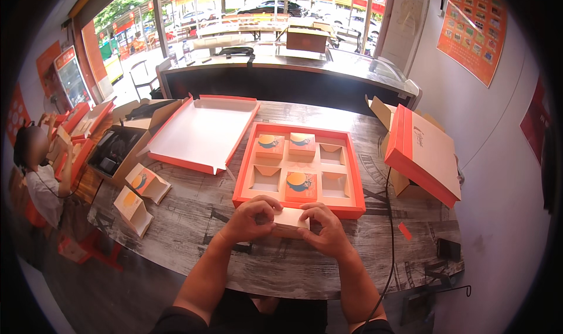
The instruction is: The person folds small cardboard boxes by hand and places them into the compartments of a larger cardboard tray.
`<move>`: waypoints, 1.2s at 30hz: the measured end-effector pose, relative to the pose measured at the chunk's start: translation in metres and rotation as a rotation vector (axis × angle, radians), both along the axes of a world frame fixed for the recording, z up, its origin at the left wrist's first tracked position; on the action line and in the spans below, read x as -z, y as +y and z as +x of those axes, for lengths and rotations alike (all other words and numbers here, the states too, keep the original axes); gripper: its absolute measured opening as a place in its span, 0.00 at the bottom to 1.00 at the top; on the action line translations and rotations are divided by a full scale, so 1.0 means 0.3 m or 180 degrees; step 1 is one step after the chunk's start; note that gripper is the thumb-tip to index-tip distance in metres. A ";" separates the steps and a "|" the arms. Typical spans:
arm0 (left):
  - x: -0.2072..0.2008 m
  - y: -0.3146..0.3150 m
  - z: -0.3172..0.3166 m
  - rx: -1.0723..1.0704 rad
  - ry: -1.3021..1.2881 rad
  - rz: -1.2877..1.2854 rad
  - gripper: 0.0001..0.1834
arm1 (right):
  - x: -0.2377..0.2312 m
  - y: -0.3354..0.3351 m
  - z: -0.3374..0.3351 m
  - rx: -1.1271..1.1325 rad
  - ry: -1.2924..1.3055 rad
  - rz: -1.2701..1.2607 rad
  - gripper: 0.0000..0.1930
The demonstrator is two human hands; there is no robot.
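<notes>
Both hands grip one small cream carton (288, 219) at the near edge of the bench (193, 217): the left hand (253, 218) has its fingers curled over the carton's left end, the right hand (324, 228) pinches its right end. Just beyond it lies an orange compartment tray (355, 181) with three small orange boxes (301, 186) set in its cells and three cells open. An orange-rimmed lid (202, 132) lies to the left, two open small cartons (141, 196) nearer the bench's left edge.
</notes>
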State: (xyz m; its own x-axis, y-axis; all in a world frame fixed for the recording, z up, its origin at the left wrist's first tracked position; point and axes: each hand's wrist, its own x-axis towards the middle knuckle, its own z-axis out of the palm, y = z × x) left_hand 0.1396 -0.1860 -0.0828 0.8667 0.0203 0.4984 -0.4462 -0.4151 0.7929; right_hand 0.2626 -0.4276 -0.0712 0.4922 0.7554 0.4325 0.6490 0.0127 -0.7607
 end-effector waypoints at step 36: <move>0.011 -0.005 0.003 -0.0422 0.0051 -0.0250 0.08 | -0.011 0.000 -0.004 -0.0139 0.0027 0.0070 0.13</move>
State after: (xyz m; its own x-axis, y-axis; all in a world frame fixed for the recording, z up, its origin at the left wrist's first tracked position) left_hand 0.1405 -0.1875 -0.0861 0.8617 0.1734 0.4769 -0.3787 -0.4059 0.8318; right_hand 0.2615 -0.4277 -0.0679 0.4627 0.7667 0.4451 0.6409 0.0576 -0.7655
